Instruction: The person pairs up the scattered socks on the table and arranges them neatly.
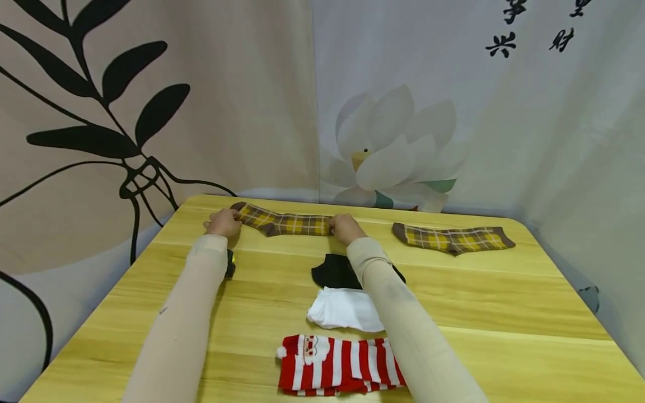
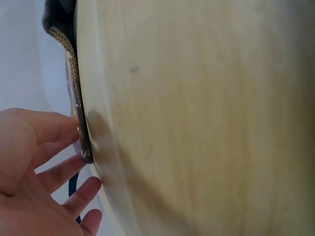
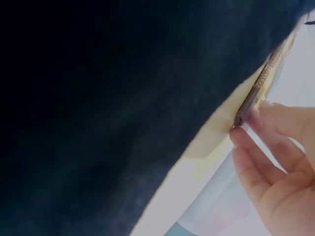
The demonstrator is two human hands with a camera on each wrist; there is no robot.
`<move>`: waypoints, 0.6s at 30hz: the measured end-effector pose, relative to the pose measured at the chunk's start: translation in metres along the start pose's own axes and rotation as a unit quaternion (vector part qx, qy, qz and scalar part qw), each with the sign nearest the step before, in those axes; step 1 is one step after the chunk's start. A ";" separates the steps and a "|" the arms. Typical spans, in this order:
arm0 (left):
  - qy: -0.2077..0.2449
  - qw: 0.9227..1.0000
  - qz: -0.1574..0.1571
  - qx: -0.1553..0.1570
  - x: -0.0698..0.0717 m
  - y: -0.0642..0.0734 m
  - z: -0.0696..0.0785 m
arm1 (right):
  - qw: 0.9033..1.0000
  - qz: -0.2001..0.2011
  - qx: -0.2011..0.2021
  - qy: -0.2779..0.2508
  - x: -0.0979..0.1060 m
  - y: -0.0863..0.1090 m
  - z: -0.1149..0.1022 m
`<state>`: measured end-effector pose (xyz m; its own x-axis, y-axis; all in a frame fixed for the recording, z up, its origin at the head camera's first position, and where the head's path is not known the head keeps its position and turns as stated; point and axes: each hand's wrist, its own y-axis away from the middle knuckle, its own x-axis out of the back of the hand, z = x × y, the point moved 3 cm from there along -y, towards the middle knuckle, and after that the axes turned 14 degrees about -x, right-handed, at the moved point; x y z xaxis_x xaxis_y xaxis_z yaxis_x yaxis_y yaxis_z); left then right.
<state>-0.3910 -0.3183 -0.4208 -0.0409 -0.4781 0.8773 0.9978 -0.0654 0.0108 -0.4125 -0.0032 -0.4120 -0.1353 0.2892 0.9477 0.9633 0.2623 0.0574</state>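
A yellow-and-brown plaid sock lies flat near the table's far edge, its toe toward the left. At the brown toe, my left hand pinches the sock's tip; in the left wrist view the thumb and a finger meet at the sock's edge while the other fingers spread apart. My right hand holds the cuff end, and the right wrist view shows thumb and fingers on the brown cuff. A similar plaid sock lies to the right, untouched.
Below my right hand, a black sock, white socks and red-and-white striped Santa socks lie in a column, partly covered by my right forearm. A small dark item shows beside my left forearm. A printed curtain hangs behind the table.
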 end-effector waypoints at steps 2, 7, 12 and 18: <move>-0.002 1.000 0.000 -0.003 0.001 0.000 0.000 | 1.000 0.007 0.003 0.022 0.000 0.000 -0.002; -0.008 1.000 0.016 -0.010 0.002 0.001 -0.001 | 0.997 0.027 0.008 0.075 0.000 0.000 -0.007; -0.025 0.999 0.021 -0.008 0.004 0.001 0.000 | 0.995 0.039 0.017 0.086 0.002 0.003 -0.010; -0.041 0.999 0.012 -0.009 0.003 0.003 0.006 | 0.995 0.039 0.004 0.090 0.004 0.007 -0.011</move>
<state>-0.3878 -0.3149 -0.4153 -0.0127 -0.4069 0.9134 0.9973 -0.0710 -0.0178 -0.4034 -0.0107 -0.4042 -0.0155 0.1397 0.9901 0.9674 0.2524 -0.0205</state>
